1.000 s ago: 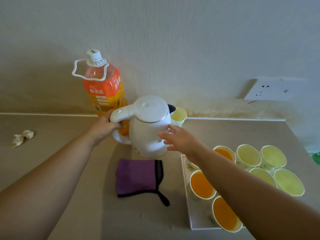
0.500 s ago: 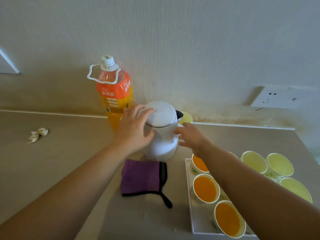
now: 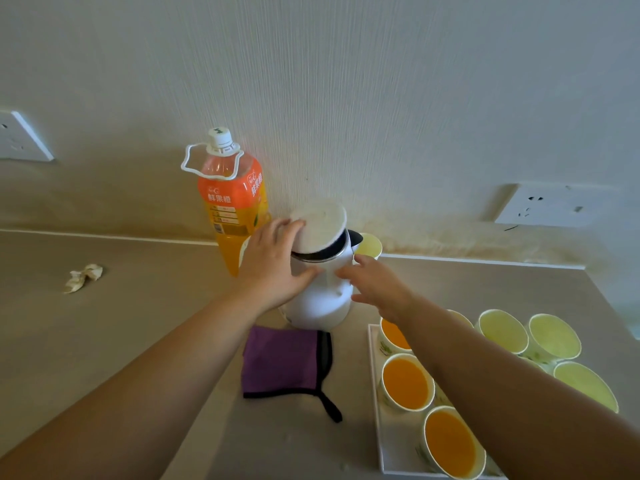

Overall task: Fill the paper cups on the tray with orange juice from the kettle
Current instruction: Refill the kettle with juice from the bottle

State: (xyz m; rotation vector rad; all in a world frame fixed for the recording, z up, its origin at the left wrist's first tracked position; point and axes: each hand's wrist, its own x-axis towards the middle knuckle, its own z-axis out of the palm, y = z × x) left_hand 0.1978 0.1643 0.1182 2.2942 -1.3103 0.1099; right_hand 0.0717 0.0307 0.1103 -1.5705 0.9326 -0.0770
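Observation:
A white kettle [image 3: 320, 303] stands on the counter near the wall. Its round lid [image 3: 320, 225] is tipped up at the back and shows the dark opening. My left hand [image 3: 272, 263] lies on the kettle's top left, fingers touching the lid's edge. My right hand [image 3: 375, 284] rests against the kettle's right side with fingers spread. On the white tray [image 3: 377, 410] at the lower right stand three paper cups of orange juice [image 3: 407, 381]; my right forearm hides part of the tray.
An orange juice bottle [image 3: 232, 202] stands behind the kettle at the left. A purple cloth [image 3: 284, 365] lies in front of it. Several empty cups [image 3: 504, 329] stand right of the tray, one more [image 3: 369, 245] behind the kettle. Crumpled paper [image 3: 83, 277] lies far left.
My left hand let go of the handle, moved onto the kettle's top, and the lid has swung up. My right hand stayed at the kettle's right side.

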